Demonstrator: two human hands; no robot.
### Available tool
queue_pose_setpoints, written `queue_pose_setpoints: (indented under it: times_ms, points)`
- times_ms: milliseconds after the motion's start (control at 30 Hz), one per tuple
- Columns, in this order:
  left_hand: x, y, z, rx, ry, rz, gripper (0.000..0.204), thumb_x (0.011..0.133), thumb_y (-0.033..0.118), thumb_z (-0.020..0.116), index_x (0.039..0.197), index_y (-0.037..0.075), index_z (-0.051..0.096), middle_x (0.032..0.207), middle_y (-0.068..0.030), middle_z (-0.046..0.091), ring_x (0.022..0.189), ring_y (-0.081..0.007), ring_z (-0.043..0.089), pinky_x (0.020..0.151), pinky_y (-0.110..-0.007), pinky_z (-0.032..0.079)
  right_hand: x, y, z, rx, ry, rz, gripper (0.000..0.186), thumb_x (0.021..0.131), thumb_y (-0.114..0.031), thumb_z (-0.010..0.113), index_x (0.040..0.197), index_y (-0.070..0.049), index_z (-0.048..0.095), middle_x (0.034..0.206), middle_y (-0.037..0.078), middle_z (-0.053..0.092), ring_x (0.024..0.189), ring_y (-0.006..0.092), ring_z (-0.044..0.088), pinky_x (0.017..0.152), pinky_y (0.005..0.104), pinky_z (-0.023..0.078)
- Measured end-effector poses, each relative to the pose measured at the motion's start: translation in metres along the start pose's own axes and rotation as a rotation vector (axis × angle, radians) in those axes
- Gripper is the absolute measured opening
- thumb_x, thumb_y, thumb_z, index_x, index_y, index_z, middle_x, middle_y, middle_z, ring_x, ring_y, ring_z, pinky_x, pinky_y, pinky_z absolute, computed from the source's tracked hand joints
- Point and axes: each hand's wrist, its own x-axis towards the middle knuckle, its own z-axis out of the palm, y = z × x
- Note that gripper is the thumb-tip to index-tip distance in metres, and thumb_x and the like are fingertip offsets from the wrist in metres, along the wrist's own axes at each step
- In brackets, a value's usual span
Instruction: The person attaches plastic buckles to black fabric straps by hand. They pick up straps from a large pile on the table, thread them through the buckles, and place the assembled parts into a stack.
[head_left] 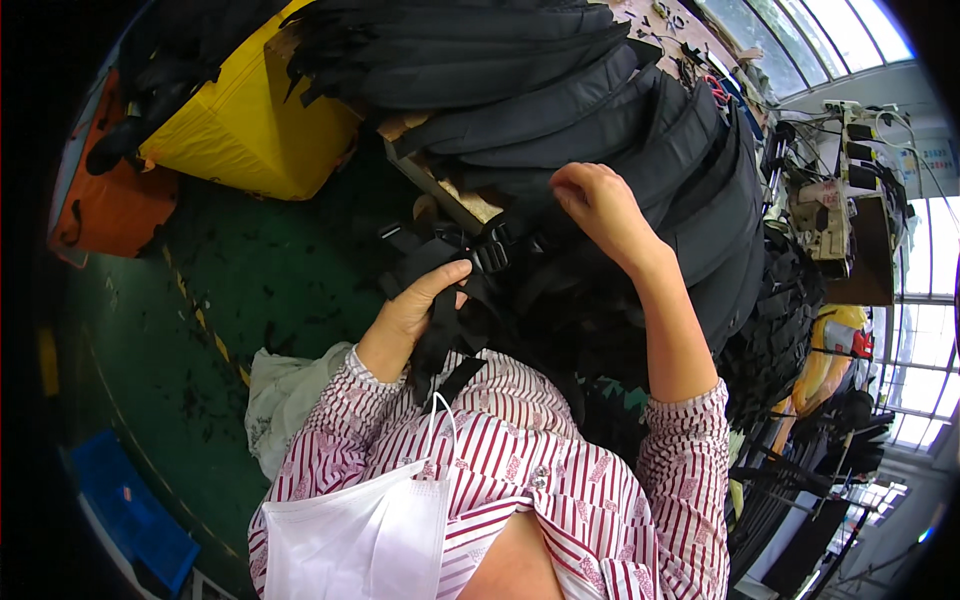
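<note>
My left hand [420, 300] is closed, its thumb pressed along a black plastic buckle [491, 252] with black webbing straps [440, 335] hanging beneath. Dark straps hide part of its fingers. To the right, my right hand [598, 205] is raised apart from the buckle, its fingers curled together. What they hold, if anything, is hidden. Behind it lies a large stack of black padded shoulder straps [570, 120], fanned out over a table edge [440, 190]. More black strap material covers the area between my hands and lap.
A yellow bin [250, 120] and an orange bin [120, 210] stand at the far left. Dark scraps litter the green floor [240, 260]. A blue plastic object [130, 510] is at lower left. A white face mask [360, 530] hangs at my chest. Equipment with cables [845, 190] is at right.
</note>
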Motion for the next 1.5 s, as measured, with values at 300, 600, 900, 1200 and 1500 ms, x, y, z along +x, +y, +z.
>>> queue_pose_setpoints:
  times_ms: [300, 600, 900, 1200, 1500]
  points:
    - [0.012, 0.001, -0.008, -0.074, -0.048, -0.046, 0.006, 0.085, 0.012, 0.069, 0.087, 0.007, 0.065, 0.074, -0.001, 0.063, 0.06, -0.0069, 0.057, 0.052, -0.019, 0.046, -0.002, 0.004, 0.032, -0.312, -0.333, -0.028, 0.016, 0.083, -0.016, 0.063, 0.098, -0.009, 0.064, 0.1, 0.008, 0.064, 0.104, 0.0275, 0.055, 0.092, 0.0394, 0.035]
    - [0.023, 0.004, 0.002, -0.018, -0.007, 0.039, 0.011, 0.085, 0.015, 0.07, 0.09, 0.006, 0.065, 0.075, -0.0009, 0.063, 0.059, -0.0076, 0.058, 0.053, -0.019, 0.047, 0.011, 0.01, 0.026, 0.591, -0.243, 0.282, 0.013, 0.088, -0.012, 0.061, 0.089, 0.001, 0.059, 0.075, 0.001, 0.057, 0.071, 0.0079, 0.054, 0.066, 0.0262, 0.046]
    - [0.029, 0.011, 0.018, -0.092, -0.109, 0.008, 0.011, 0.085, 0.015, 0.07, 0.091, 0.006, 0.065, 0.077, -0.0006, 0.063, 0.06, -0.0073, 0.058, 0.053, -0.018, 0.047, 0.005, 0.005, 0.018, 0.806, -0.309, 0.367, 0.015, 0.093, -0.021, 0.061, 0.091, -0.006, 0.059, 0.081, -0.005, 0.055, 0.073, 0.0045, 0.05, 0.067, 0.0199, 0.041]
    - [0.033, 0.011, 0.024, -0.134, -0.094, -0.039, 0.011, 0.085, 0.016, 0.07, 0.086, 0.008, 0.063, 0.075, 0.0003, 0.062, 0.059, -0.0073, 0.057, 0.052, -0.018, 0.047, 0.004, 0.014, 0.022, 0.897, -0.258, 0.386, 0.016, 0.093, -0.023, 0.062, 0.091, -0.007, 0.06, 0.081, -0.004, 0.055, 0.073, 0.0046, 0.049, 0.068, 0.0208, 0.041]
    - [0.038, 0.009, 0.031, -0.159, -0.141, -0.023, 0.012, 0.085, 0.012, 0.069, 0.091, 0.006, 0.062, 0.074, -0.0011, 0.061, 0.057, -0.0089, 0.06, 0.05, -0.018, 0.05, 0.003, 0.015, 0.018, 1.045, -0.308, 0.394, 0.015, 0.093, -0.022, 0.061, 0.092, -0.007, 0.06, 0.079, -0.006, 0.053, 0.071, 0.0039, 0.047, 0.068, 0.0198, 0.04]
